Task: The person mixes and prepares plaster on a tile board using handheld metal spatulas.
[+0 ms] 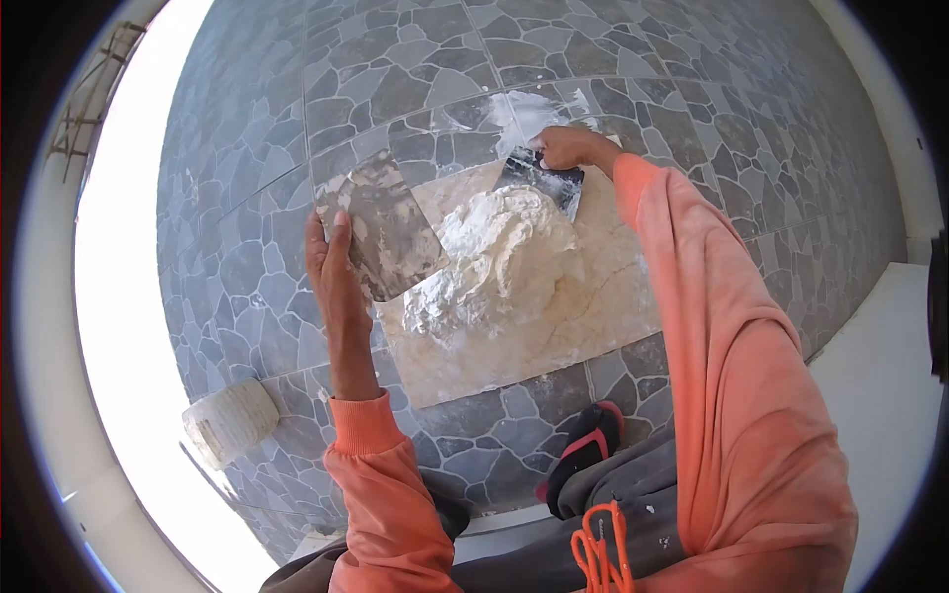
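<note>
A mound of wet white plaster (499, 252) lies heaped on a beige board (608, 296) on the floor. My left hand (334, 257) is closed on the left edge of a flat rectangular plate (381, 225), thumb on its grey, plaster-smeared face. The plate tilts beside the mound, its right corner overlapping the mound's left side in this view. At the mound's far edge, my right hand (573, 148) grips a black flat scraper (542, 180) by its upper side. White smears streak the scraper's blade, and its lower edge is right at the plaster.
Grey stone-patterned tiles (415, 59) cover the floor, with a white plaster smear (524, 114) beyond the board. A whitish bucket-like container (232, 423) is at the lower left. My foot in a black and red sandal (585, 450) is close to the board's near edge.
</note>
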The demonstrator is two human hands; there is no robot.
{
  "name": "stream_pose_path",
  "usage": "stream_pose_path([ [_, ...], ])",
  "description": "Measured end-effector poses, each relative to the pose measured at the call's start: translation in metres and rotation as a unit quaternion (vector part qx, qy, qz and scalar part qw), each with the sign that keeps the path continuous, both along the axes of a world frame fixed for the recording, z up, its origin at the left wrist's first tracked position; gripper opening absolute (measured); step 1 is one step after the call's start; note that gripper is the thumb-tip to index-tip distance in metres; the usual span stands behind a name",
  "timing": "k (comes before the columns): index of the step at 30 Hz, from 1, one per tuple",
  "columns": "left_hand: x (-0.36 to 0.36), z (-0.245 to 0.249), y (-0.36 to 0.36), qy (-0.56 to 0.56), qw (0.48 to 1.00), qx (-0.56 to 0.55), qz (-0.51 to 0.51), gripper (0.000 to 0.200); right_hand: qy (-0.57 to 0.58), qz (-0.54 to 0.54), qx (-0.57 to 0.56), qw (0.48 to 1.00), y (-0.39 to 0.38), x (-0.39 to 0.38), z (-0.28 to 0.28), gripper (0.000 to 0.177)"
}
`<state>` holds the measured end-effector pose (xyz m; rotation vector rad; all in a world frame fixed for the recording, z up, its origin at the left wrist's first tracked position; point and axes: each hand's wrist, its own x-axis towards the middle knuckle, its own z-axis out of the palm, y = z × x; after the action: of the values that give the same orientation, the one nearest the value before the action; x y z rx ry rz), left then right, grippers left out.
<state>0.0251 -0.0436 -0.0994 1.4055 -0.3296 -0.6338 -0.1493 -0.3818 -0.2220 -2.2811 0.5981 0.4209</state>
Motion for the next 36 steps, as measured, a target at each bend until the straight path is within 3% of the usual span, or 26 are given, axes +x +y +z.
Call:
stream_pose_path([
  [3,-0.008,-0.011,0.022,-0.024,0.997,0.002,0.07,0.042,0.037,0.101,-0.022,0.994,0.012,0.019,0.022,0.028],
  [6,-0.025,-0.001,0.034,-0.044,0.997,-0.008,0.07,0.043,-0.003,0.087,0.044,0.995,0.038,0.01,0.05,0.024],
  [11,-0.037,-0.003,0.045,-0.059,0.988,0.081,0.116,0.065,-0.019,0.159,-0.036,0.986,0.1,0.003,0.112,0.021],
  [19,-0.024,-0.022,0.045,-0.101,0.988,0.032,0.109,0.055,0.057,0.19,-0.128,0.972,0.164,-0.006,0.158,0.025],
  [25,-0.015,-0.012,0.058,-0.069,0.987,0.009,0.145,0.041,-0.015,0.127,-0.185,0.974,0.143,0.015,0.193,0.031],
  [27,-0.014,-0.011,0.063,-0.059,0.986,-0.005,0.155,0.037,-0.036,0.092,-0.184,0.978,0.114,0.028,0.185,0.033],
  [32,-0.012,-0.002,0.091,-0.063,0.982,0.001,0.177,0.035,-0.017,0.009,-0.133,0.991,0.04,0.039,0.091,0.042],
  [34,-0.011,-0.005,0.103,-0.063,0.977,0.011,0.202,0.034,-0.033,-0.004,-0.159,0.987,0.012,0.04,0.035,0.041],
  [36,-0.011,-0.007,0.117,-0.047,0.973,0.015,0.224,0.033,-0.033,0.019,-0.163,0.986,0.01,0.057,0.022,0.04],
])
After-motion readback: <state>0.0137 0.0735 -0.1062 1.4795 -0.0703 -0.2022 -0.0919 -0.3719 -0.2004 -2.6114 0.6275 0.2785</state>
